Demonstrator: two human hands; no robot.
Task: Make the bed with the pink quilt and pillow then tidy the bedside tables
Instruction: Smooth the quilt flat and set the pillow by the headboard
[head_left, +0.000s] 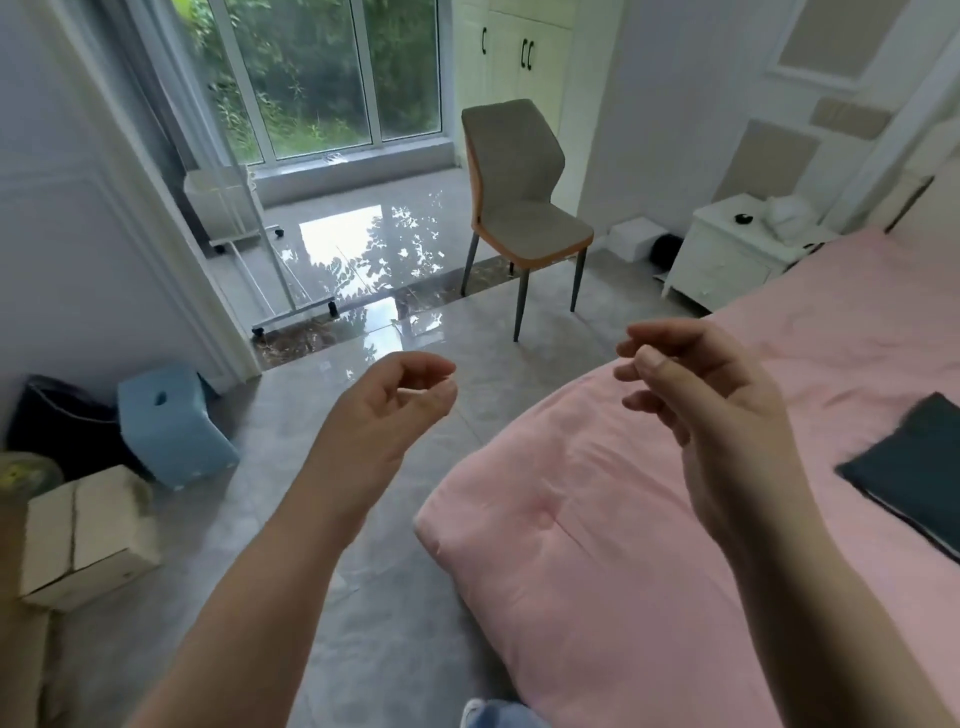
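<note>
At the far left of the frame a cardboard box (88, 535) sits on the grey tiled floor (363, 597), with a pale blue stool (169, 423) just above it and a dark bag (62, 421) tucked behind the stool. In the upper left a window (322, 78) shows green foliage, and a white wheeled rack (270, 249) stands below it. Left of centre, the left hand (387, 410) hangs in the air over the floor, its fingers (426, 371) loosely curled toward the thumb and holding nothing. Above centre a grey chair (519, 208) with an orange edge stands on the tiles. Right of centre, the right hand (711, 395) is raised above the bed, its fingers (654, 338) also loosely bent and empty. Below and to the right, the pink quilt (597, 545) lies spread over the bed, its rounded corner hanging toward the floor. In the upper right a white bedside table (727, 260) stands beside the bed, its worktop carrying a small dark object (744, 219) and a white item (787, 213) too blurred to name. At the right edge a dark pillow (914, 473) lies on the quilt.
</note>
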